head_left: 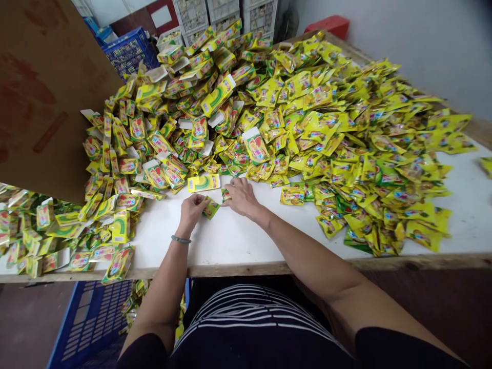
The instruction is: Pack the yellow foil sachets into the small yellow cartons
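Between the thumb and fingers of my left hand is a small green candy packet, pinched at its left side just over the white tabletop. My right hand lies a little to the right, its fingers bent over a second small green packet that is mostly covered by them. Just beyond both hands a yellow candy box lies flat on the table. Past it, a white-flapped box leans on the heap.
Yellow boxes are heaped at the left and back, yellow packets at the right. A large cardboard carton stands at the left. Below the wooden table edge is a blue crate holding packets. White crates are stacked behind.
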`<action>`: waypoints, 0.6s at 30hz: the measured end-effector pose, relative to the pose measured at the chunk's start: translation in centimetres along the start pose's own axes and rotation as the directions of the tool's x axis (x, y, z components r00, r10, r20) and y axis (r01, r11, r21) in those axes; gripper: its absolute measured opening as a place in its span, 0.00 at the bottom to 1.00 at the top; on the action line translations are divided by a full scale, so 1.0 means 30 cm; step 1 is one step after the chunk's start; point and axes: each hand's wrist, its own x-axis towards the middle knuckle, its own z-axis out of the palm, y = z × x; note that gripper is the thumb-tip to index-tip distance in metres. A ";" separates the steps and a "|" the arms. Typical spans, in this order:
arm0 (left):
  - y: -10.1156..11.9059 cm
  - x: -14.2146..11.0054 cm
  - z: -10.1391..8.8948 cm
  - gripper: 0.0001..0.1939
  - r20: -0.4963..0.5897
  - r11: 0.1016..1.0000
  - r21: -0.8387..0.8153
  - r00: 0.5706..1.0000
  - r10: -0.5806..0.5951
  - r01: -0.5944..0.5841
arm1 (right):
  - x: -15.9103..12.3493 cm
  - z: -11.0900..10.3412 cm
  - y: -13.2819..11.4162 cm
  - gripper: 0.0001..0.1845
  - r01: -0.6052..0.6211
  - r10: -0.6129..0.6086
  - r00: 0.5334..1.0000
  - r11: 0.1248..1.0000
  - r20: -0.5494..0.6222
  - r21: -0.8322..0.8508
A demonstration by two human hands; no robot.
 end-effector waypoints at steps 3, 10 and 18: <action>0.034 -0.016 0.007 0.12 0.045 0.975 0.218 0.998 0.032 -0.041 | 0.001 -0.048 0.024 0.20 -0.002 0.001 0.999 1.000 -0.033 -0.019; 0.142 0.044 0.027 0.29 0.207 0.489 0.769 0.884 0.420 -0.412 | -0.004 -0.173 0.154 0.22 -0.217 0.170 0.948 0.964 -0.268 -0.154; 0.147 0.153 0.021 0.32 0.382 0.291 0.832 0.867 0.320 -0.473 | 0.026 -0.174 0.187 0.23 -0.216 0.204 0.911 0.976 -0.359 0.007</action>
